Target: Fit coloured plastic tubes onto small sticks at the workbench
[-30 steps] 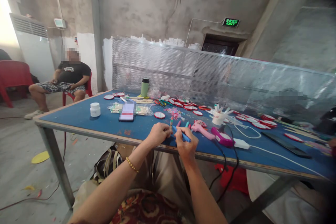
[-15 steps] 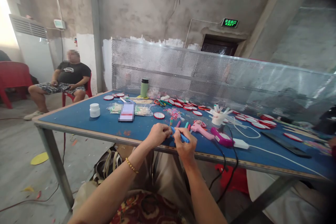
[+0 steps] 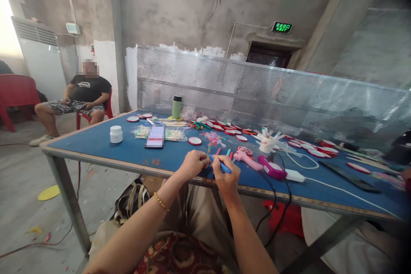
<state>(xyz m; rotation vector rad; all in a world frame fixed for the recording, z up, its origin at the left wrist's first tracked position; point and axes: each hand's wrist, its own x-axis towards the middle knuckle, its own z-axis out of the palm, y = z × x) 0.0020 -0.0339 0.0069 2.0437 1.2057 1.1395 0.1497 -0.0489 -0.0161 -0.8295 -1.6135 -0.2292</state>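
My right hand is closed round a blue marker, its tip pointing left toward my left hand. My left hand is curled into a pinch at the near edge of the blue table; what it pinches is hidden by the fingers. A gold bracelet sits on my left wrist. Several coloured markers lie on the table just beyond both hands. A pink glue gun lies to the right of them.
Red-rimmed round pieces are scattered across the table, with a white jar, a green flask, a white cup of sticks, a magenta device and cables. A perforated metal screen backs the table. A person sits at far left.
The marker in my right hand has shifted slightly up and left toward my left hand. Otherwise nothing has visibly moved.
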